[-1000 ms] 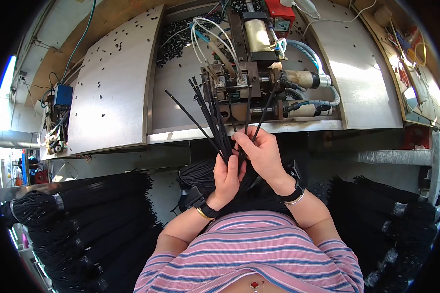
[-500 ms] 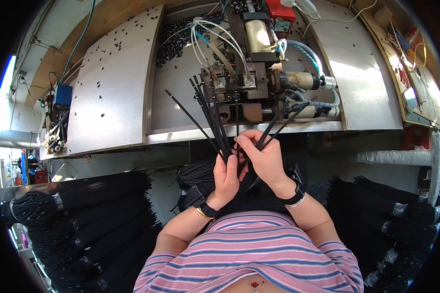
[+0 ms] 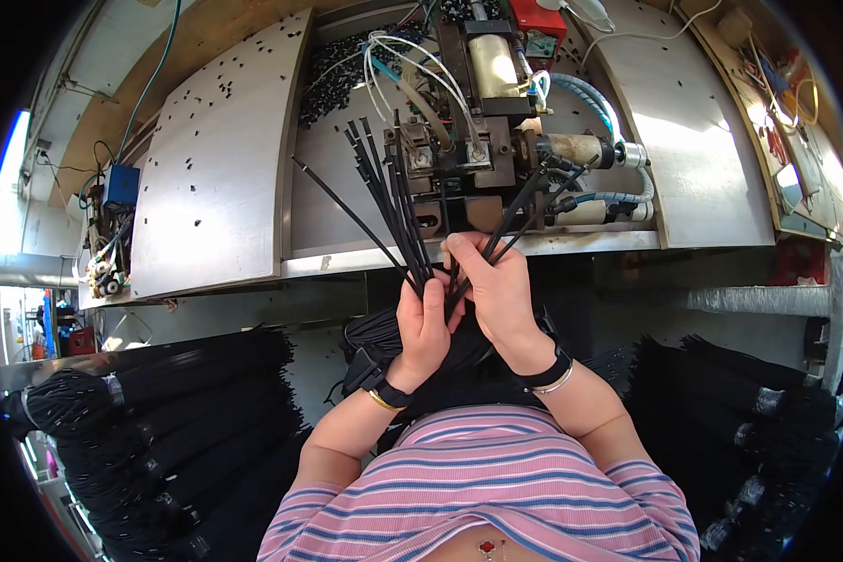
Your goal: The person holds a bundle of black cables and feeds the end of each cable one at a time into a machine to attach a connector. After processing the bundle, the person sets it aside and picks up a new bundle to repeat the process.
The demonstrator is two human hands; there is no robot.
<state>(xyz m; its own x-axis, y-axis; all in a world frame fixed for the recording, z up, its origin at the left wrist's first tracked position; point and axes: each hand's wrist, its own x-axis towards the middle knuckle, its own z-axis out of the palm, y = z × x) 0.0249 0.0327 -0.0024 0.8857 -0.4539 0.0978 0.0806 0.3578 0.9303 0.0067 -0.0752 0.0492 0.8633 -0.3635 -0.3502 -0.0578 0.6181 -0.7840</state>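
My left hand point(image 3: 424, 323) is closed around a fanned bunch of thin black cords point(image 3: 381, 192), whose stiff tipped ends point up and away from me. Beside it, my right hand point(image 3: 498, 295) has its thumb and fingers pinched on more black cords point(image 3: 522, 208) that lean to the upper right. Both hands nearly touch, just in front of the bench edge. Directly beyond the cord ends stands a machine point(image 3: 454, 155) with metal blocks and white air tubes. Where the cords pass between my palms is hidden.
Small black bits lie piled on the bench point(image 3: 332, 89) and scattered over the left metal panel point(image 3: 215, 169). Thick bundles of black cords hang at left point(image 3: 159, 431) and right point(image 3: 721, 431). The metal bench edge point(image 3: 347, 260) runs just beyond my hands. A red box point(image 3: 539, 28) sits behind the machine.
Both hands have shifted slightly left and toward the bench with the cords. The single upright cord by my right fingertips no longer stands up against the machine.
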